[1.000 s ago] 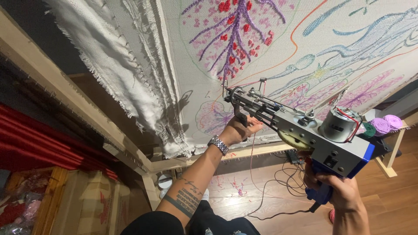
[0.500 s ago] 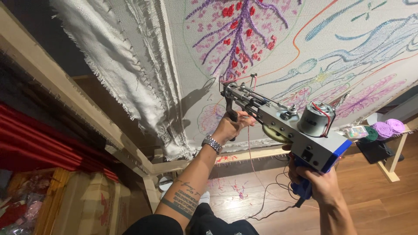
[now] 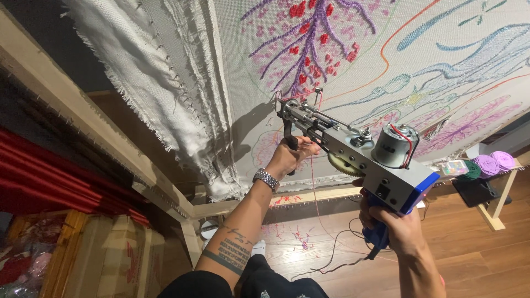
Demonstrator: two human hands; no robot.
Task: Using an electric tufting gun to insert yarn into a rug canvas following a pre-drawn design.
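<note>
A grey metal tufting gun [image 3: 353,154] with a blue rear handle points its needle at a white cloth [image 3: 386,66] stretched on a wooden frame. My left hand [image 3: 290,157] is closed around the gun's black front grip, close to the cloth. My right hand [image 3: 395,229] grips the blue handle at the back. Red yarn feeds through the gun's tip. The cloth carries tufted purple branches with red spots [image 3: 306,44] and drawn outlines in blue, orange and pink.
The wooden frame beam [image 3: 83,121] runs down the left with frayed cloth edge [image 3: 132,83] tacked to it. Purple and green yarn balls [image 3: 488,165] sit on a stand at right. Cardboard boxes [image 3: 110,254] stand lower left. A black cord [image 3: 337,259] lies on the wood floor.
The gun and both hands have shifted left and up along the cloth, nearer the purple and red tufted shape.
</note>
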